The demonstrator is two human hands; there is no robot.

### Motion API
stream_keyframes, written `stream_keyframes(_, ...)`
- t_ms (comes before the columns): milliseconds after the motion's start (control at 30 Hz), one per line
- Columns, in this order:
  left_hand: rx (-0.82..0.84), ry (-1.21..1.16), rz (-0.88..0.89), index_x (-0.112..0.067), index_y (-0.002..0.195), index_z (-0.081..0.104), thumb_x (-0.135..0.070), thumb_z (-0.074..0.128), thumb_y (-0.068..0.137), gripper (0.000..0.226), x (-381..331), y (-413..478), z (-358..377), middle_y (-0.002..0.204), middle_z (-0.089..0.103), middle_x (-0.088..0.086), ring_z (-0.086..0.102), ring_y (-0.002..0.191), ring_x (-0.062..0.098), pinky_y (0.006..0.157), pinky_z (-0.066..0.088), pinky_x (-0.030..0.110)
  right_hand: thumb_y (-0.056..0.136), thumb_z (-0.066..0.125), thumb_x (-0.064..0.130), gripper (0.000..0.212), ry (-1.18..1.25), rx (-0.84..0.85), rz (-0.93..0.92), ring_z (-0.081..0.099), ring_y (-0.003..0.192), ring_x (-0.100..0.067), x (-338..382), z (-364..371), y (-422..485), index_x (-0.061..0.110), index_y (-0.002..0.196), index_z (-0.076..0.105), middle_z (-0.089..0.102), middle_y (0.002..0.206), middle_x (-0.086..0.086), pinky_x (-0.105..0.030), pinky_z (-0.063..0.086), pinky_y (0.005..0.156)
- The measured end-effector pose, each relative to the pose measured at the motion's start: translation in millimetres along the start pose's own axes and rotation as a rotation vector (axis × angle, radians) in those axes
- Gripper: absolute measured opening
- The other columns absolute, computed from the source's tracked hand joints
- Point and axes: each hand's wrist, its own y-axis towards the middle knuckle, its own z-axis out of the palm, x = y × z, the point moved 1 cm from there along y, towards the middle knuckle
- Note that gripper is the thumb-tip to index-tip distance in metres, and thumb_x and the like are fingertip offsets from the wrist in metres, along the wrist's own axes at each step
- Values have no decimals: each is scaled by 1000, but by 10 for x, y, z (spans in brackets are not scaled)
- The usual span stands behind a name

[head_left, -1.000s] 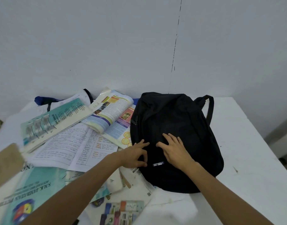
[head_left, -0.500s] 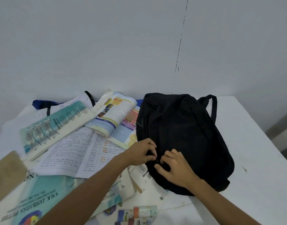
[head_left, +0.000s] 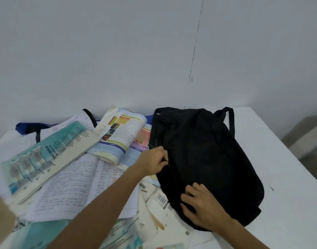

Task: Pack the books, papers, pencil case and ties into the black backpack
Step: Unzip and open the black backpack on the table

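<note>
The light is soft, even and rather dim, leaving the wall beyond both hands a flat, cool grey with only faint shadows. The black backpack (head_left: 204, 159) under the right hand (head_left: 204, 207) swallows nearly all detail. To the left of the left hand (head_left: 152, 162) the teal book (head_left: 46, 155) is smeared with blur, and the white table (head_left: 279, 177) edge to the right bows from wide-angle distortion.

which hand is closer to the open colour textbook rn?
Left. The left hand pinches the edge of the backpack, just beside the open textbook. The right hand sits on the near end of the backpack, farther off.
</note>
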Motion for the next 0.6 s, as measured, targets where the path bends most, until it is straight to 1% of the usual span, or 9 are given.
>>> stream_keyframes(67, -105, -14, -110, -17, 97, 64, -27, 61, 91, 12, 252, 200, -96, 101, 60, 0, 58, 91, 18, 81, 49, 36, 88, 61, 39, 13, 23, 13, 33, 41, 76, -10, 17, 30, -47, 29, 83, 54, 47, 83, 12, -23, 35, 66)
stream_keyframes(100, -153, -24, -187, -19, 95, 65, -29, 60, 91, 12, 363, 294, -157, 99, 61, -1, 58, 90, 18, 79, 49, 37, 88, 61, 40, 14, 46, 16, 46, 40, 76, -9, 22, 36, -62, 29, 82, 53, 47, 83, 12, -23, 35, 66)
stream_keyframes(167, -205, 4, -306, -26, 95, 63, -35, 54, 94, 13, 515, 467, -273, 100, 61, -5, 60, 91, 17, 72, 46, 34, 88, 62, 40, 16, 74, 28, 57, 40, 75, -9, 29, 41, -65, 30, 81, 52, 46, 82, 13, -23, 37, 66)
stream_keyframes(200, -218, 30, -328, -27, 97, 61, -36, 51, 95, 14, 550, 543, -318, 101, 60, -5, 60, 91, 18, 71, 46, 33, 88, 62, 41, 16, 79, 36, 57, 41, 75, -9, 33, 33, -55, 30, 81, 52, 46, 82, 13, -24, 38, 65)
stream_keyframes(333, -275, 85, -289, -25, 105, 58, -34, 48, 97, 16, 442, 752, -421, 104, 54, -3, 58, 90, 19, 72, 48, 35, 88, 60, 43, 14, 87, 72, 57, 41, 74, -9, 50, -12, -38, 31, 83, 55, 47, 81, 14, -26, 41, 64)
stream_keyframes(433, -295, 4, -277, -27, 104, 58, -36, 51, 96, 14, 407, 782, -375, 104, 55, -3, 59, 91, 18, 75, 52, 39, 88, 59, 45, 17, 111, 88, 87, 40, 75, -8, 65, -23, -21, 30, 83, 54, 45, 80, 14, -27, 41, 66)
stream_keyframes(533, -291, -77, -304, -26, 108, 58, -38, 54, 95, 18, 465, 731, -329, 106, 58, -5, 60, 94, 15, 77, 51, 35, 90, 56, 50, 22, 160, 78, 167, 38, 77, -6, 61, -9, -11, 29, 84, 53, 43, 80, 17, -24, 36, 71)
stream_keyframes(600, -269, -143, -325, -23, 117, 52, -40, 57, 94, 29, 506, 663, -313, 106, 57, -8, 57, 94, 11, 76, 46, 31, 94, 51, 54, 25, 199, 56, 212, 40, 77, -3, 66, -7, 3, 30, 93, 57, 50, 83, 19, -22, 35, 73)
